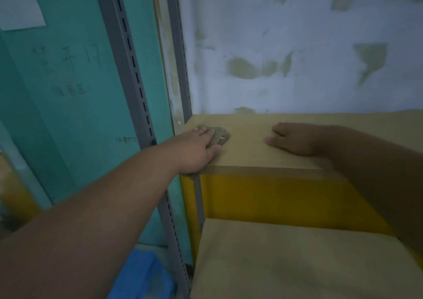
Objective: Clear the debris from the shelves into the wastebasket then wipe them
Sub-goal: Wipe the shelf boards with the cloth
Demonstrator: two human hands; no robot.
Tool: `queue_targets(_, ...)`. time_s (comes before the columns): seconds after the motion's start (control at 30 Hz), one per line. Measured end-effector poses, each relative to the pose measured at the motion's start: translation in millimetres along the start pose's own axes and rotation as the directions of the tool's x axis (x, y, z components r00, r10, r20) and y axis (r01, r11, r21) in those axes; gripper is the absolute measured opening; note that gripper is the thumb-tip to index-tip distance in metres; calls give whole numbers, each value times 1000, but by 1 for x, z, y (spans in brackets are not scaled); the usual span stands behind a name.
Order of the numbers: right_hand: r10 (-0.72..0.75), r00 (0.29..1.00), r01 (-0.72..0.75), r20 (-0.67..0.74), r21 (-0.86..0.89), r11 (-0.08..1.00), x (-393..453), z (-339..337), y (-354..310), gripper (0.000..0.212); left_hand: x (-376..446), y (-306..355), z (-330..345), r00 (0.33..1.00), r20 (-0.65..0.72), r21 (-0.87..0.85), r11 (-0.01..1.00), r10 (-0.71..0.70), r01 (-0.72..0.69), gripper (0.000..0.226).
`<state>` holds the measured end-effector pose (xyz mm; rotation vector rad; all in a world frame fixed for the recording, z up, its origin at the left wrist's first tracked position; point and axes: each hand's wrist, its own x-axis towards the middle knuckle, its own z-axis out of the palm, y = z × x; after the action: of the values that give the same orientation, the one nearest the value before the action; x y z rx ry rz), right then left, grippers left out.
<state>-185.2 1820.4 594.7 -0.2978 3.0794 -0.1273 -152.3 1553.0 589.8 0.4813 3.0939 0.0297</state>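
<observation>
A tan upper shelf board [251, 152] runs across the middle of the view, against a patchy white wall. My left hand [194, 147] lies flat on a crumpled grey-brown cloth [220, 135] at the shelf's far left corner, fingers straight, pressing it onto the board. Most of the cloth is hidden under the palm. My right hand [295, 138] rests on the same board to the right, palm down, fingers loosely bent and holding nothing. A second tan shelf board [286, 259] lies below, nearer to me.
Grey slotted steel uprights [135, 74] frame the shelf's left side, beside a teal wall with faint writing. A yellow panel [274, 195] backs the gap between the shelves. A blue plastic bag or bin [142, 273] sits on the floor at lower left.
</observation>
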Motion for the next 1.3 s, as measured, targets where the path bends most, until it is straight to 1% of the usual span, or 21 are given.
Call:
queue_targets(0.1,54,999,-54,-1,11,998,-13,-2,14,85,5,7,-2,1000,18,-40,999,13,-13,68)
queue_targets(0.2,88,996,-88,-10,13,996,-19,-4,31,86,15,16,-6,999,31,-80,997,26,-24,67)
queue_targets(0.27,81,996,-81,-24,25,996,-19,-3,38,78,23,25,-7,998,48,-119,992,36,-30,65)
queue_targets(0.33,64,997,-61,-42,77,995,-19,-3,46,64,31,38,-7,998,54,-150,988,45,-37,63)
queue_targets(0.43,69,995,-47,-74,273,961,-18,-4,60,50,40,72,-5,995,36,-152,985,93,-87,61)
queue_targets(0.5,117,988,-50,-103,502,864,-17,-5,65,44,45,103,-3,991,-1,-140,981,133,-132,61)
queue_targets(0.57,179,981,-65,-76,739,670,-17,-8,68,39,50,133,0,985,-53,-127,977,164,-170,60)
queue_targets(0.63,227,972,-68,-60,853,518,-17,-9,73,45,55,158,2,982,-81,-130,975,168,-178,59)
queue_targets(0.67,221,973,-50,-65,876,480,-15,-8,80,50,59,166,4,983,-81,-142,975,162,-173,59)
queue_targets(0.7,204,976,-27,-81,878,478,-13,-7,86,51,63,174,5,985,-81,-165,973,151,-163,58)
queue_targets(0.77,179,976,-1,-123,824,567,-18,-11,83,45,68,182,4,989,-105,-271,954,107,-132,54)
queue_targets(0.83,169,967,27,-190,740,672,-23,-16,76,36,65,177,-2,989,-147,-446,891,24,-88,47)
queue_targets(0.87,158,962,46,-223,701,712,-24,-17,74,33,61,168,-5,988,-153,-512,856,-11,-70,48)
queue_targets(0.9,139,957,67,-253,665,744,-26,-18,69,31,56,157,-9,987,-161,-525,849,-22,-67,52)
queue_targets(0.97,85,957,98,-279,582,807,-31,-21,52,25,45,126,-15,987,-161,-405,912,-6,-60,62)
queue_targets(1.0,62,962,92,-267,526,846,-33,-22,41,28,41,111,-16,989,-147,-321,946,-4,-44,67)
queue_targets(1.07,28,981,46,-194,369,928,-36,-24,14,49,39,85,-12,997,-69,-167,986,-18,6,75)
queue_targets(1.13,14,989,21,-148,233,972,-35,-23,-12,54,43,65,-4,999,10,-73,997,-30,31,78)
queue_targets(1.2,48,996,-40,-77,104,994,-28,-16,-32,59,46,54,4,999,45,-50,998,-21,24,80)
queue_targets(1.27,121,992,-122,-17,-11,993,-20,-5,-44,72,49,49,9,999,40,-29,1000,-7,8,80)
queue_targets(1.3,161,987,-161,-8,-37,986,-15,2,-45,80,50,48,10,999,35,-17,1000,-4,4,80)
